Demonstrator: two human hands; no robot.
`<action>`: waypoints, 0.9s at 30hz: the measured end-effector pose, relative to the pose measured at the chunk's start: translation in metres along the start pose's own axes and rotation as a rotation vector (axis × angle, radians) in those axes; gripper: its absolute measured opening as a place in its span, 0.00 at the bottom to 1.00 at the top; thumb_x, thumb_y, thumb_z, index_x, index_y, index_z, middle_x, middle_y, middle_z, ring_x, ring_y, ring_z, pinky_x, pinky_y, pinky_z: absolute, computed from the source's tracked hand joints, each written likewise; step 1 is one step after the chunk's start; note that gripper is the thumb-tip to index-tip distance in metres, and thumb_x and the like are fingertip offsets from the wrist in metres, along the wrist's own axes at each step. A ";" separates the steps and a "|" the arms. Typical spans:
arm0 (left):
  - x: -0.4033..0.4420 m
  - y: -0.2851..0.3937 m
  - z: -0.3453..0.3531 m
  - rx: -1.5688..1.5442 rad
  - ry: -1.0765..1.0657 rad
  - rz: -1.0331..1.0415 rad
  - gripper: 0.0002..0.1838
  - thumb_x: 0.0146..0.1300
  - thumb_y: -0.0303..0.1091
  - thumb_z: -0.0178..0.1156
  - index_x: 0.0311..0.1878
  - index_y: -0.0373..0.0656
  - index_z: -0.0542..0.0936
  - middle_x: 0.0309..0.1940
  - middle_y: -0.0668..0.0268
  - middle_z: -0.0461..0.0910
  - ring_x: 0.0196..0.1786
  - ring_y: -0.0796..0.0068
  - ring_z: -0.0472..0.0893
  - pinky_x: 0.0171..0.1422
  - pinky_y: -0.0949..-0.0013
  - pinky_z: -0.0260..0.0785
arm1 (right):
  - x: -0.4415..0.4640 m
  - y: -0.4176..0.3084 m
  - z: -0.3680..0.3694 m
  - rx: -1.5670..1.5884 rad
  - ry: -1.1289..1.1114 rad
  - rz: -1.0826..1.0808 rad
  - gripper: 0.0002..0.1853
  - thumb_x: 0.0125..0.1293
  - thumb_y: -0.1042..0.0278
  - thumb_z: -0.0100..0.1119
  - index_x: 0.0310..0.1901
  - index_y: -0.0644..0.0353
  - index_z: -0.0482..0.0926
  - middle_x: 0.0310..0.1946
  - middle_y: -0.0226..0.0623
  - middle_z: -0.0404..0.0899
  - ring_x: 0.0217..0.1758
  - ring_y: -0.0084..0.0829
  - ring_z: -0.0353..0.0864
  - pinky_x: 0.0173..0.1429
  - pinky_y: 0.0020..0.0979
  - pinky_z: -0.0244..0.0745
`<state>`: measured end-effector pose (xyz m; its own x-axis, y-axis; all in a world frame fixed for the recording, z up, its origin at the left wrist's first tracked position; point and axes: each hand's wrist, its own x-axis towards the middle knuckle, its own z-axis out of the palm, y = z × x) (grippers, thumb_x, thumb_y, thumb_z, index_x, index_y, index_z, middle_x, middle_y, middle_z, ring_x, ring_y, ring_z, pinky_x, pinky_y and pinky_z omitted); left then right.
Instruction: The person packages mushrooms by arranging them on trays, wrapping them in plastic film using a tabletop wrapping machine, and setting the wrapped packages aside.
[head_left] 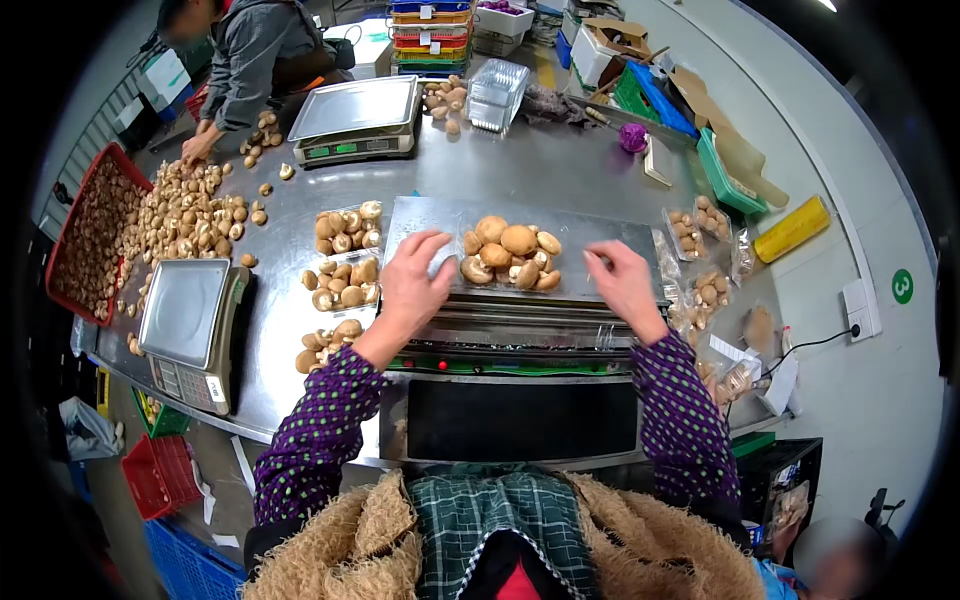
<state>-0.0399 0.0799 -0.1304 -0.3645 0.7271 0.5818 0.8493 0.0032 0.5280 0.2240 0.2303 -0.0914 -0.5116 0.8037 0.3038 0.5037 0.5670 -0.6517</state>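
Head view: see left hand (412,285), fingers bent with thumb spread apart, and right hand (630,285), fingertips close together, impossible to tell if pinching something. Between both, on metal plate (585,222), find pile of mushrooms (518,240), probably light, a little soft and easy to bruise, so better to take underneath by ends of clear tray (507,290). In appearance, brown and rounded, with some pale stems.

Looks like a produce packing room: metal table (560,165), loose mushrooms (190,215) in a heap, two weighing scales (185,315), wrapping machine (510,345), stacked crates (432,38), wrapped packs (708,290) by the wall.
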 end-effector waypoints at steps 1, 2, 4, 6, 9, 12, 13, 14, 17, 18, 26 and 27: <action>-0.003 -0.006 -0.006 0.101 -0.069 -0.102 0.11 0.58 0.35 0.63 0.44 0.45 0.84 0.43 0.60 0.83 0.43 0.62 0.83 0.46 0.64 0.76 | -0.006 0.011 -0.006 0.004 0.000 0.001 0.11 0.63 0.59 0.59 0.40 0.56 0.84 0.37 0.37 0.82 0.34 0.39 0.82 0.42 0.36 0.76; -0.007 -0.016 -0.006 0.128 -0.103 -0.078 0.11 0.60 0.37 0.60 0.42 0.44 0.85 0.33 0.58 0.84 0.36 0.61 0.84 0.41 0.63 0.75 | -0.012 0.026 -0.010 -0.121 -0.100 0.074 0.12 0.63 0.59 0.59 0.41 0.57 0.83 0.35 0.39 0.83 0.33 0.37 0.82 0.41 0.35 0.76; -0.012 -0.016 0.005 0.028 -0.192 -0.197 0.11 0.60 0.37 0.60 0.41 0.43 0.85 0.30 0.57 0.84 0.33 0.60 0.83 0.40 0.62 0.75 | -0.019 0.036 -0.002 -0.232 -0.209 0.138 0.15 0.63 0.62 0.60 0.44 0.65 0.82 0.30 0.43 0.84 0.31 0.34 0.82 0.40 0.32 0.76; -0.012 -0.010 0.017 0.003 -0.233 -0.256 0.11 0.60 0.36 0.58 0.40 0.41 0.86 0.25 0.54 0.82 0.29 0.58 0.83 0.38 0.61 0.74 | -0.011 0.034 0.016 0.101 -0.222 0.298 0.16 0.62 0.64 0.60 0.45 0.68 0.81 0.30 0.44 0.84 0.33 0.33 0.83 0.40 0.31 0.76; -0.009 0.002 0.014 0.070 -0.239 -0.213 0.10 0.57 0.34 0.58 0.36 0.42 0.86 0.26 0.52 0.82 0.32 0.51 0.82 0.41 0.55 0.74 | -0.012 0.027 0.028 0.398 -0.217 0.411 0.18 0.61 0.66 0.61 0.46 0.75 0.78 0.33 0.48 0.84 0.34 0.33 0.84 0.38 0.30 0.77; -0.015 0.003 -0.005 0.010 -0.072 -0.096 0.11 0.57 0.37 0.59 0.31 0.40 0.85 0.21 0.55 0.81 0.28 0.53 0.82 0.37 0.56 0.74 | -0.026 0.030 0.013 0.264 -0.227 0.235 0.17 0.59 0.65 0.64 0.43 0.71 0.81 0.30 0.42 0.84 0.28 0.27 0.81 0.36 0.28 0.76; -0.020 0.000 -0.021 0.014 -0.068 -0.100 0.11 0.57 0.37 0.59 0.31 0.40 0.85 0.21 0.55 0.81 0.28 0.53 0.82 0.37 0.56 0.74 | -0.033 0.023 -0.008 0.208 -0.258 0.256 0.14 0.58 0.65 0.64 0.40 0.68 0.82 0.28 0.41 0.84 0.28 0.27 0.81 0.36 0.28 0.76; -0.029 -0.004 -0.045 0.196 -0.247 -0.111 0.13 0.58 0.40 0.60 0.28 0.39 0.84 0.19 0.55 0.80 0.26 0.55 0.82 0.35 0.56 0.74 | -0.041 0.019 -0.029 0.110 -0.273 0.272 0.14 0.58 0.62 0.64 0.36 0.67 0.83 0.25 0.41 0.83 0.26 0.29 0.81 0.35 0.29 0.75; -0.043 -0.006 -0.069 0.454 -0.506 -0.168 0.19 0.58 0.46 0.60 0.22 0.38 0.82 0.17 0.53 0.79 0.25 0.56 0.81 0.32 0.58 0.73 | -0.061 0.046 -0.050 -0.191 -0.283 0.224 0.18 0.58 0.53 0.62 0.29 0.62 0.85 0.20 0.44 0.80 0.25 0.39 0.82 0.33 0.37 0.75; -0.048 -0.006 -0.071 0.541 -0.601 -0.209 0.23 0.58 0.48 0.60 0.20 0.36 0.81 0.18 0.51 0.79 0.26 0.55 0.82 0.32 0.58 0.73 | -0.063 0.044 -0.044 -0.335 -0.393 0.262 0.19 0.58 0.49 0.62 0.28 0.60 0.86 0.20 0.44 0.80 0.26 0.41 0.82 0.34 0.38 0.75; -0.052 -0.007 -0.078 -0.198 -0.727 -0.730 0.17 0.62 0.38 0.57 0.21 0.36 0.79 0.18 0.57 0.79 0.19 0.67 0.76 0.29 0.65 0.71 | -0.093 0.029 -0.044 0.383 -0.516 0.588 0.19 0.65 0.57 0.56 0.24 0.64 0.76 0.19 0.37 0.79 0.17 0.25 0.74 0.22 0.26 0.68; -0.065 -0.008 -0.097 -0.367 -0.840 -0.892 0.16 0.63 0.35 0.56 0.21 0.38 0.77 0.18 0.59 0.79 0.19 0.70 0.75 0.28 0.68 0.70 | -0.112 0.017 -0.058 0.530 -0.532 0.752 0.17 0.66 0.60 0.54 0.23 0.62 0.73 0.19 0.36 0.79 0.16 0.22 0.72 0.19 0.24 0.66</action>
<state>-0.0597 -0.0338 -0.1126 -0.2845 0.7797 -0.5578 0.2327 0.6206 0.7488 0.3306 0.1601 -0.0959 -0.4979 0.6602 -0.5623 0.5150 -0.2966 -0.8042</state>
